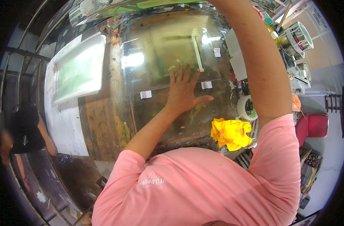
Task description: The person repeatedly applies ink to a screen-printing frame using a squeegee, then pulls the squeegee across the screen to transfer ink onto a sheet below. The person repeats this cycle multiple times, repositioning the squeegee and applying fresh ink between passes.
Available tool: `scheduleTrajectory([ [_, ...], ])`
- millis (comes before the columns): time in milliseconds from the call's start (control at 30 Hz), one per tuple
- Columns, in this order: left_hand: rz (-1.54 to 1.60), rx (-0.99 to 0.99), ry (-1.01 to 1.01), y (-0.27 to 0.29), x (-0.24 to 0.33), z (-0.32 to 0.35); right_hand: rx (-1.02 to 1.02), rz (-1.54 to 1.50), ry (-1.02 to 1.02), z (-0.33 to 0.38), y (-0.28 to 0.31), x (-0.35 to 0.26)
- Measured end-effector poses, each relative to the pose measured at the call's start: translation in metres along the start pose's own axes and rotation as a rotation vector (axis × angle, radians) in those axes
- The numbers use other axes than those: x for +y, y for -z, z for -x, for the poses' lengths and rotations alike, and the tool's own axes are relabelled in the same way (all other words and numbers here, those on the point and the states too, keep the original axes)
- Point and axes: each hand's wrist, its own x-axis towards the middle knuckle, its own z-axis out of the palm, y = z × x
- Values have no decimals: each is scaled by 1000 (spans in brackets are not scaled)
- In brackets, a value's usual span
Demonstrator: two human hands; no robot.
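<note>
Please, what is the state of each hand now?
Left hand: open, spread over the glossy surface, holding nothing.
Right hand: out of view, cannot be told.

1. A paint-stained brown table [100, 132] bore a glossy clear sheet [153, 122].
2. White paper [64, 132] lay left of the clear sheet, partly under a shiny pale-green sheet [79, 69].
3. White cards [238, 67] lay just right of the clear sheet.
4. A tape roll [241, 109] sat beside the clear sheet's right edge.
5. A crumpled yellow cloth [230, 133] lay at the clear sheet's near right corner.
</note>
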Motion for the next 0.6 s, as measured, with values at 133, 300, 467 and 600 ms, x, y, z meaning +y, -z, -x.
scheduleTrajectory([
  [133,-50,-34,13,-4,-1,0,-61,8,-73,-6,3,-7],
  [300,-12,13,9,-5,-2,2,-33,7,3,-4,0,-4],
  [467,-20,10,18,-2,-1,2,-48,34,-16,-3,-4,-5],
  [600,-38,74,-14,-1,0,3,-39,26,-21,-1,-3,-5],
])
